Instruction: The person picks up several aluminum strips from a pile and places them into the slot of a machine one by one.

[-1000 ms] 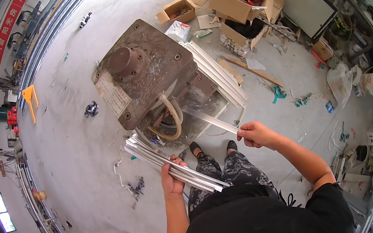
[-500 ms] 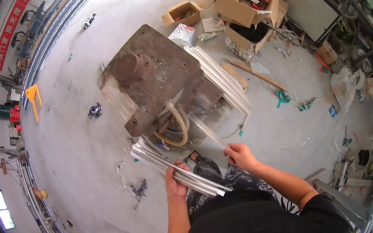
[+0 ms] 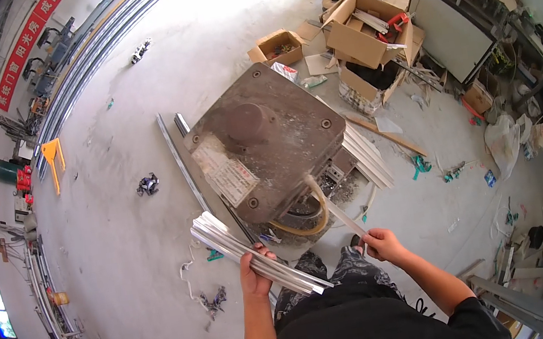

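My left hand (image 3: 256, 275) is closed around a bundle of thin silvery strips (image 3: 220, 239), held slanting in front of my lap at the near left of the machine. In my right hand (image 3: 382, 244) the fingers pinch one flat, pale metal strip (image 3: 346, 216). That strip points away from me toward the near side of a grimy brown machine (image 3: 292, 121), by its hose (image 3: 318, 197). Its far end is close to the machine's underside; whether it touches I cannot tell. The machine has a round raised cap (image 3: 249, 122) and a worn label plate on top.
Long pale strips (image 3: 368, 158) lie right of the machine, and metal bars (image 3: 180, 162) lie to its left. Open cardboard boxes (image 3: 357, 37) stand at the far right. Plastic scraps (image 3: 147, 184) dot the floor. Cluttered shelving (image 3: 533, 39) lines the right side.
The view has shifted, so the machine sits lower and farther right, and bars on its left now show. My right hand and its strip appear farther right and lower. Both grips stay the same.
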Demonstrator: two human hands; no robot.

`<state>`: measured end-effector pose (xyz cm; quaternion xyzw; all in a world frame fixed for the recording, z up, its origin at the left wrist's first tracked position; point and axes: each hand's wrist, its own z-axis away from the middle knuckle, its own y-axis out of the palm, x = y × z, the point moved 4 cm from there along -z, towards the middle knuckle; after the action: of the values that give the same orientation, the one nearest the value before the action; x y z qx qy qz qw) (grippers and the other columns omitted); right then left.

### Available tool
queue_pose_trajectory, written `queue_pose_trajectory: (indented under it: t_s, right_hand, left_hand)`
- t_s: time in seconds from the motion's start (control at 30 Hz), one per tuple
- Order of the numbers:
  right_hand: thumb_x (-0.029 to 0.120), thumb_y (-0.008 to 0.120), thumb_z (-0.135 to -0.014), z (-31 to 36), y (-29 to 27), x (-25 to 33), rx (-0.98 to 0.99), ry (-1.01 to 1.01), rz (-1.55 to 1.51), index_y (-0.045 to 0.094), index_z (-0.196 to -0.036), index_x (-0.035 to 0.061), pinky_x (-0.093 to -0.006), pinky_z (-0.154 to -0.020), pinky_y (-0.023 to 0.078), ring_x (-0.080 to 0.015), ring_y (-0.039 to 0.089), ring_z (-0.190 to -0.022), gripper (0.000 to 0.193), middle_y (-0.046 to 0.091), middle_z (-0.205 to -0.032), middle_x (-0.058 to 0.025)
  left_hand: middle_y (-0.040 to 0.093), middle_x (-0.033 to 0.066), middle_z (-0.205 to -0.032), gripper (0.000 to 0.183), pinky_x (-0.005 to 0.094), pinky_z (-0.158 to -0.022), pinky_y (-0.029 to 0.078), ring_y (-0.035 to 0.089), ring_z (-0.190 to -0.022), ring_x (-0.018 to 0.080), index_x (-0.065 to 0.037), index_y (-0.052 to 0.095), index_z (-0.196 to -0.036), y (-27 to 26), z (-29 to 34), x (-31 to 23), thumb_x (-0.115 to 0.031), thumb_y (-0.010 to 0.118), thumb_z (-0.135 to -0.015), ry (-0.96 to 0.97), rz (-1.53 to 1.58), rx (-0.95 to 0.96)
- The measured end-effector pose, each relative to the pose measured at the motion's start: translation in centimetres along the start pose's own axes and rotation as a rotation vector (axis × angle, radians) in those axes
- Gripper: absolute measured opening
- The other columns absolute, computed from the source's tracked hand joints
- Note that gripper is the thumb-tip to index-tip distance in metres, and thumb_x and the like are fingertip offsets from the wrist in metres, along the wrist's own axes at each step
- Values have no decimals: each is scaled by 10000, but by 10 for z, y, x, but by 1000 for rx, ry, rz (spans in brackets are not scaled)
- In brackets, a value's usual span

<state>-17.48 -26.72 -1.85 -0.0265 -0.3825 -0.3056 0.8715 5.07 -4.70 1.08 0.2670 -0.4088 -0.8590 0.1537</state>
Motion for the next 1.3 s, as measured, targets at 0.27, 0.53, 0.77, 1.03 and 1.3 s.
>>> queue_pose_trajectory:
  t_s: [0.27,0.53,0.77,1.03,1.3]
  right_hand:
    - [210,467,-921,5,6,11,-42,6,-33,582,-845,14,-230,-362,249,-72,354,-384,240,460,-507,-12]
    - [213,460,-925,10,4,11,-42,3,-9,577,-860,12,-222,-350,233,-69,325,-365,242,448,-507,-15]
    - [248,460,-925,-9,0,3,80,-16,96,581,-882,25,-236,-394,370,-98,473,-434,257,548,-595,-43]
    - [273,535,-862,-42,10,44,12,-312,490,603,-867,8,-306,-539,454,-196,561,-568,273,581,-656,-93]
    - [333,604,-759,-56,4,64,7,-429,678,665,-849,46,-371,-677,464,-307,603,-747,307,628,-766,-162]
  left_hand:
    - [526,48,-844,267,292,-812,429,515,-818,155,-9,511,-994,3,-24,-32,-179,580,-801,-13,-11,42]
    - [511,42,-827,241,293,-810,424,506,-800,148,-26,496,-985,20,-22,-13,-174,560,-807,-47,-52,76]
    - [529,60,-844,241,302,-808,436,517,-805,163,-17,513,-981,3,6,26,-157,576,-796,11,-6,-11]
    - [534,87,-825,282,332,-804,457,535,-796,194,33,520,-982,-21,55,71,-156,605,-792,72,83,-143]
    - [541,67,-872,268,340,-799,454,538,-807,184,11,504,-990,-31,68,68,-135,598,-787,84,139,-115]
